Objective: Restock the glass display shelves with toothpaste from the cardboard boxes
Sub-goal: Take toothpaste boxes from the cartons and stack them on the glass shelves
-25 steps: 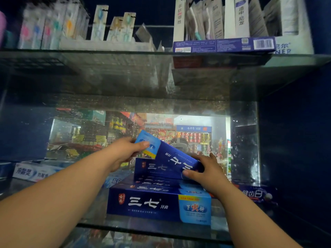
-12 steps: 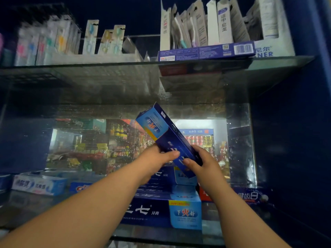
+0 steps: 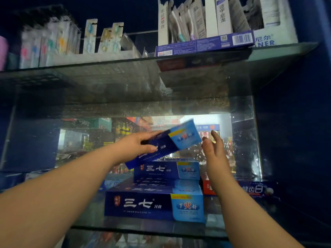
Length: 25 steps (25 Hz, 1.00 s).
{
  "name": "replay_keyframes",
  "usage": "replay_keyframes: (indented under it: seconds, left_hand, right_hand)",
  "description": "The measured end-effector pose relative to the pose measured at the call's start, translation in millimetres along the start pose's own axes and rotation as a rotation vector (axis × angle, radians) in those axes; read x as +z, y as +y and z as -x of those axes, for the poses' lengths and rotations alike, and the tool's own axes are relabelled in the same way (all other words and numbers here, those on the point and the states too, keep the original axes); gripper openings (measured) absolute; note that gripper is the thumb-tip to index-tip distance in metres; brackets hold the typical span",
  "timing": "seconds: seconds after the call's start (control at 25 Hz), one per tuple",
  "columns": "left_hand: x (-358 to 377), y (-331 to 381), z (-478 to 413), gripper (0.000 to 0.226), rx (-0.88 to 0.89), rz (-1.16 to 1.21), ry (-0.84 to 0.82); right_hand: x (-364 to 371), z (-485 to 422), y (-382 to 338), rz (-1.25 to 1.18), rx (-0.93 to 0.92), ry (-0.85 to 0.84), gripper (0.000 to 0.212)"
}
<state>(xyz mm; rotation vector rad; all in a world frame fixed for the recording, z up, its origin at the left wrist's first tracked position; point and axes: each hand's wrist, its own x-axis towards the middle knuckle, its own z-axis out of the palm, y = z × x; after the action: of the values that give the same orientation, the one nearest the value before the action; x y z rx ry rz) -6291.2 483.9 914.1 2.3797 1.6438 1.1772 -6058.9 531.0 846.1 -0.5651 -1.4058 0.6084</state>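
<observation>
Your left hand (image 3: 136, 146) grips a blue toothpaste box (image 3: 172, 144) around its dark middle. It holds the box tilted in the air, light-blue end raised to the right, just above the stack of matching boxes (image 3: 154, 204) on the glass shelf (image 3: 143, 230). Your right hand (image 3: 212, 149) is open with fingers straight, just beside that raised end and seemingly apart from it, though blur makes this hard to judge. The restock looks partly done: several identical boxes already lie flat in a front tier and a taller rear tier, with a red box (image 3: 207, 187) of another brand to their right. This box is not yet set down, and bare glass shows left of the stack. The cardboard boxes are out of view, so you cannot tell how much stock remains.
</observation>
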Motion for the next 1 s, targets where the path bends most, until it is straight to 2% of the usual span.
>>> replay_keyframes:
  seconds: [0.08, 0.16, 0.28, 0.36, 0.44, 0.52, 0.6, 0.68, 0.84, 1.0]
  left_hand:
    - [11.2, -13.0, -4.9, 0.054, -0.012, -0.235, -0.184]
    - [27.2, -21.1, -11.2, 0.052, -0.020, -0.298, -0.319]
    - [38.6, -28.8, -25.0, 0.050, -0.030, -0.284, -0.332]
    - [38.0, -34.2, -31.1, 0.051, -0.047, -0.256, -0.280]
    - [32.0, -43.6, -27.1, 0.056, -0.114, -0.068, -0.122]
    - [25.7, -58.3, -15.1, 0.070, -0.230, 0.273, 0.007]
    - [23.0, -77.2, -1.3, 0.093, -0.364, 0.605, 0.002]
    - [22.9, -84.4, 16.5, 0.094, -0.418, 0.815, -0.097]
    - [33.7, -82.8, 25.3, 0.087, -0.387, 0.650, -0.186]
    - [38.5, -90.2, 22.8, 0.082, -0.383, 0.744, -0.153]
  right_hand:
    - [1.9, 0.6, 2.2, 0.058, 0.024, -0.035, 0.079]
    - [3.6, -0.2, 6.2, 0.156, 0.052, -0.081, 0.082]
    - [4.1, -5.5, 17.0, 0.222, 0.152, -0.138, 0.093]
    - [3.2, -8.9, 25.3, 0.248, 0.226, -0.161, 0.100]
    - [2.6, -10.4, 30.9, 0.267, 0.300, -0.180, 0.108]
    - [0.9, -14.5, 38.8, 0.238, 0.392, -0.185, 0.114]
    - [0.5, -19.1, 45.6, 0.147, 0.509, -0.187, 0.113]
    - [4.8, -20.6, 45.0, 0.058, 0.593, -0.196, 0.110]
    - [5.4, -16.8, 37.9, -0.026, 0.639, -0.237, 0.099]
    - [5.7, -13.0, 33.4, -0.082, 0.675, -0.293, 0.101]
